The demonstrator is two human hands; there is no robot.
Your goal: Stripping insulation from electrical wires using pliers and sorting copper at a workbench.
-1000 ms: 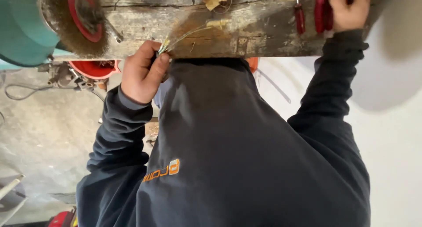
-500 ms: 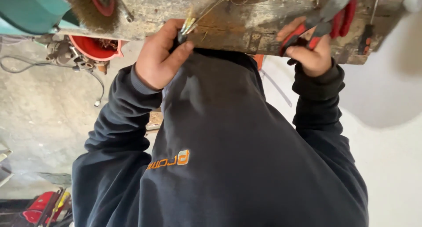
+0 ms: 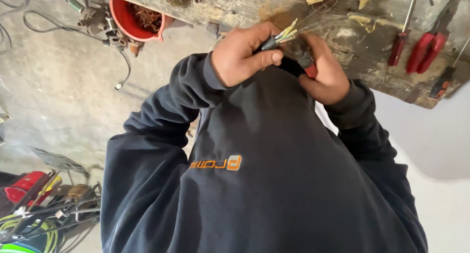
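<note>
Upper centre of the frame: left hand [image 3: 245, 55] closed around a dark cable with bared yellowish wire ends [image 3: 285, 34], right hand [image 3: 323, 72] just beside it gripping red-handled pliers [image 3: 302, 57] at those ends, both against the worn wooden surface [image 3: 372, 52], red-handled tools [image 3: 428, 40] lying upper right.

A workshop — scarred wooden bench [image 3: 342, 42], red-handled pliers [image 3: 431, 40], screwdriver [image 3: 402, 35].

Dark navy sweatshirt [image 3: 274, 184], long sleeves with ribbed cuffs [image 3: 208, 72] just below the bare hands; small orange printed mark [image 3: 216, 163] on the chest, near the left sleeve.
</note>
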